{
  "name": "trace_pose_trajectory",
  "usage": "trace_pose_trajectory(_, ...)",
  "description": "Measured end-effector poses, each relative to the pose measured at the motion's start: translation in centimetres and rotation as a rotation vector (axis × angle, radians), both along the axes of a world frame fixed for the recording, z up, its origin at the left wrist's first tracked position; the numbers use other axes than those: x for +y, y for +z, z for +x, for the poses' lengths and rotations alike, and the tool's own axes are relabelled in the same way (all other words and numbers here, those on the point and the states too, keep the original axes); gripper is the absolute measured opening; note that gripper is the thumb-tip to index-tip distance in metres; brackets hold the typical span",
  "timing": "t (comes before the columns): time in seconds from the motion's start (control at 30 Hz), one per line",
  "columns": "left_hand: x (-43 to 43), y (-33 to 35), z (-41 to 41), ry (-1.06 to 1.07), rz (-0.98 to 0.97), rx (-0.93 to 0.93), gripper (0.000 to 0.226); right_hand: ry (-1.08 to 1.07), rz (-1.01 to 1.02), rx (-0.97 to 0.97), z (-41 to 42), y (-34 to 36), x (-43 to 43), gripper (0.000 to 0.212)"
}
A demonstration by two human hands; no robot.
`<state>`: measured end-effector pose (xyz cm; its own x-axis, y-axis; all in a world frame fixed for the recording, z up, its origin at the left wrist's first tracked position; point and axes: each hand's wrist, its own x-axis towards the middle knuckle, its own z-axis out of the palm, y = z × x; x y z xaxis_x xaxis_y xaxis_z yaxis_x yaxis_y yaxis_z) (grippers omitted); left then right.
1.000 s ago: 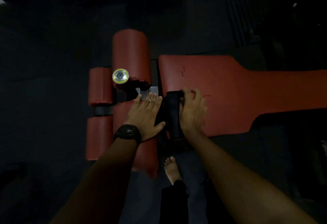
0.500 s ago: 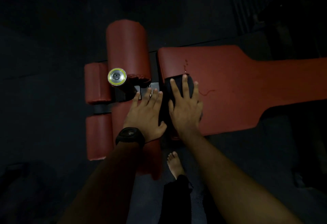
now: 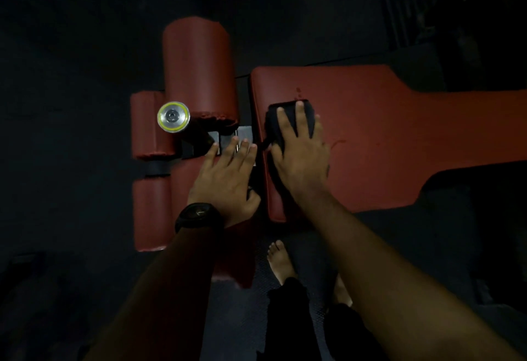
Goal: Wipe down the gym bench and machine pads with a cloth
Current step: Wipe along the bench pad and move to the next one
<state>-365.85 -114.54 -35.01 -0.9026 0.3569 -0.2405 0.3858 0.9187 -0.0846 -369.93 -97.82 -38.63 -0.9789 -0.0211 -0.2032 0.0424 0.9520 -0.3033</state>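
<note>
**Right hand flat on cloth, wiping the near end of the bench pad**

Nearest: a bare foot (image 3: 281, 261) on the dark floor, directly below the grip. Black watch (image 3: 198, 216) on the left wrist.

Left hand (image 3: 228, 178) is open, palm down, fingers spread, holding nothing. It braces on the red roller pad (image 3: 151, 212) just left of the grip, fingertips reaching the metal bracket (image 3: 228, 139) in the gap between pads.

Right hand (image 3: 299, 158) lies flat with fingers splayed, pressing the dark cloth (image 3: 288, 115) onto the bench pad (image 3: 385, 132). No pinch, just palm pressure; the cloth sits under the fingers at the pad's near-left corner, its far edge poking past the fingertips.

Beyond the grip and to its left: an upper roller pad (image 3: 199, 69), with a shiny bar end cap (image 3: 173, 116) beside it. To the right of the grip the bench pad runs on long and narrows, apparently unwiped. Small marks (image 3: 298, 92) show just past the cloth's far edge.

Judgement: the wipe stroke is under way and most of the task remains. To do it well, keep the palm weight even so the cloth doesn't bunch or slip out, overlap the strokes, carry over the marks ahead, then work rightward. The rollers come after. Lighting is dim, so cleanliness is hard to tell.
</note>
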Motion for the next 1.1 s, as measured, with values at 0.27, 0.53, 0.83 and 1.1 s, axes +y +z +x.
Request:
trace_pose_trajectory(0.27, 0.2, 0.1, -0.1, 0.014, -0.013, -0.016, 0.086, -0.198, -0.04, 0.07, 11.0, -0.2, -3.2, 0.082)
trace_pose_trajectory(0.53, 0.4, 0.3, -0.1, 0.028, -0.013, 0.002, 0.091, 0.195, -0.026, 0.126, 0.8, -0.6, 0.5, 0.07)
trace_pose_trajectory(0.83, 0.5, 0.2, -0.3, 0.019, -0.008, 0.006, 0.086, 0.01, -0.056, 0.124, 6.4, -0.9, -0.9, 0.079)
trace_pose_trajectory(1.1, 0.6, 0.4, -0.3, 0.038, -0.057, -0.033, 0.088, -0.063, -0.012, 0.022, -3.5, -0.5, 1.0, 0.07)
